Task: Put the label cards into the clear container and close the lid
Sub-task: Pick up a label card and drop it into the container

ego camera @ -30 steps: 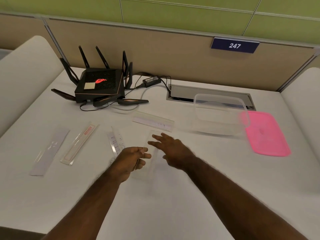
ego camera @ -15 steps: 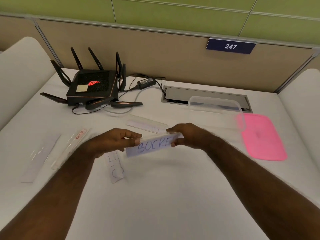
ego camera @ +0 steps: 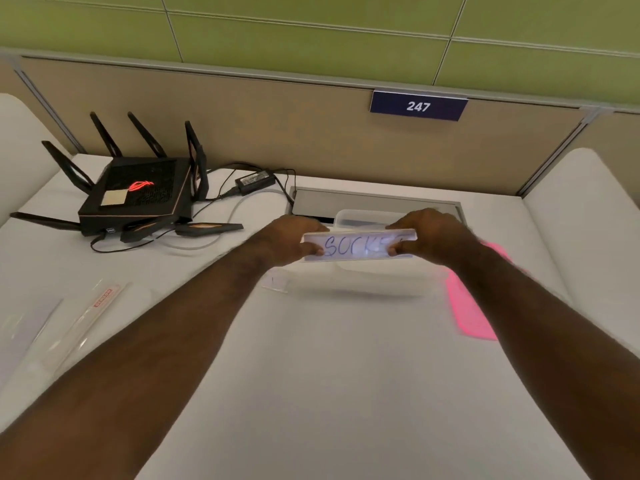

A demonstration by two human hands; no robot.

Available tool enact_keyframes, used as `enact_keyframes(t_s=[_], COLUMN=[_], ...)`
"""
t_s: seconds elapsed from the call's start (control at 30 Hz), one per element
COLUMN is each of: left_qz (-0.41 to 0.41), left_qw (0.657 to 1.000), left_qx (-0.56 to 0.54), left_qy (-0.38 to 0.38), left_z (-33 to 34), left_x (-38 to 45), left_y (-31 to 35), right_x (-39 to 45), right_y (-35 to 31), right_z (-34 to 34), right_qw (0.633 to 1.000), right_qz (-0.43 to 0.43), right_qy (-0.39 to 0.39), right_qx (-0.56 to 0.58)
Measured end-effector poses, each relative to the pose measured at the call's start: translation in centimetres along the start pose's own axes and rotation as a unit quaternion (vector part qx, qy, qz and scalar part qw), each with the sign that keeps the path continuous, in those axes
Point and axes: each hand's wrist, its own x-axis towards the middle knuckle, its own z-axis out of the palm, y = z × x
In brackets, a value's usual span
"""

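Reaching forward from the near edge, both forearms extend across the white tabletop (ego camera: 329,393) and converge toward the far centre. The left hand (ego camera: 294,239) pinches the left end of a label card (ego camera: 358,244), thumb on the near face and fingers curled behind it. The right hand (ego camera: 433,237) pinches the right end in the same manner, its thumb covering the last letter of the blue handwriting. The card is held level, long edge running left to right, face toward the camera, lifted off the tabletop and in front of the clear container (ego camera: 360,218). Whether the card is over the container's opening or just short of it cannot be told.

The container stands open at the far centre, largely hidden behind the card and hands. The pink lid (ego camera: 472,310) lies flat on the tabletop to its right, partly covered by the right forearm.

Further label cards lie on the tabletop: one (ego camera: 277,283) just near of the left hand, mostly hidden by the left forearm, one with a red marking (ego camera: 100,299) at the left, and another (ego camera: 24,327) at the left edge. A black router (ego camera: 138,199) sits at the far left. A number plate (ego camera: 418,106) reading 247 is on the partition.
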Motion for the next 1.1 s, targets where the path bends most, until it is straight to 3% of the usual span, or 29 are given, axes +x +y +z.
enact_keyframes(t_s=[0.07, 0.23, 0.43, 0.77, 1.1], left_qz=[0.006, -0.004, -0.034, -0.044, -0.041], left_qw=[1.000, 0.967, 0.930, 0.909, 0.909], left_qx=[0.026, 0.255, 0.362, 0.403, 0.408], left_qy=[0.002, 0.003, -0.047, -0.102, -0.070], left_z=[1.1, 4.4, 8.4, 10.8, 12.7], left_x=[2.5, 7.3, 9.3, 11.0, 11.6], left_y=[1.5, 4.3, 4.4, 3.9, 3.8], right_x=[0.4, 1.3, 2.3, 4.1, 4.9], right_y=[2.4, 6.2, 7.4, 7.2, 6.8], right_z=[0.0, 1.8, 4.9, 7.2, 8.4], right_qw=[0.999, 0.985, 0.970, 0.946, 0.932], right_qz=[0.021, 0.069, 0.025, -0.016, -0.029], right_qy=[0.021, 0.023, -0.002, -0.061, -0.086], right_qx=[-0.041, -0.156, -0.241, -0.318, -0.350])
